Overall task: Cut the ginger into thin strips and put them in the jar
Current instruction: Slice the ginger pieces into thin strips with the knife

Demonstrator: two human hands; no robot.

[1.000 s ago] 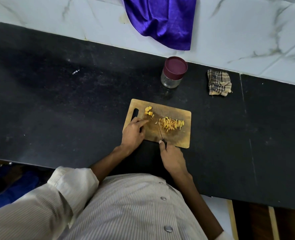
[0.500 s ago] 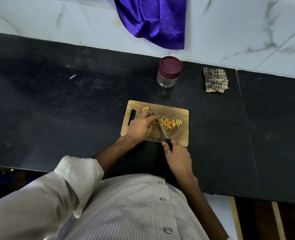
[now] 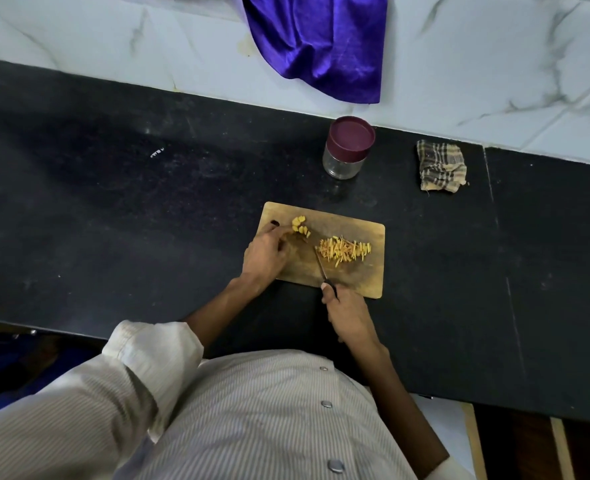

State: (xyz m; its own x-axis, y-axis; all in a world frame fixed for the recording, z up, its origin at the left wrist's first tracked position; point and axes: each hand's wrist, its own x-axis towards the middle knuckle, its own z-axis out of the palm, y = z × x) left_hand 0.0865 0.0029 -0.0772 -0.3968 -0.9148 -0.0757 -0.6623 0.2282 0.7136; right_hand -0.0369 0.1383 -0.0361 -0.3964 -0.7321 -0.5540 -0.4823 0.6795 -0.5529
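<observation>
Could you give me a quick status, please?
Right hand grips black-handled knife; left hand on wooden board. Yellow ginger strips piled. Maroon-lidded glass jar closed.

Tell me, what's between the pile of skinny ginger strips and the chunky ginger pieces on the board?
The knife blade's tip and bare cutting board, seen in the head view.

Right hand [image 3: 350, 315] holds knife [image 3: 322, 268] beside ginger strips [image 3: 344, 250] on board [image 3: 369, 278].

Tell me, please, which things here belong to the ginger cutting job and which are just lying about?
Belong to the job: cutting board, ginger strips, uncut ginger pieces, knife held by the right hand, lidded jar, left hand.

Just lying about: checked cloth, purple fabric.
</observation>
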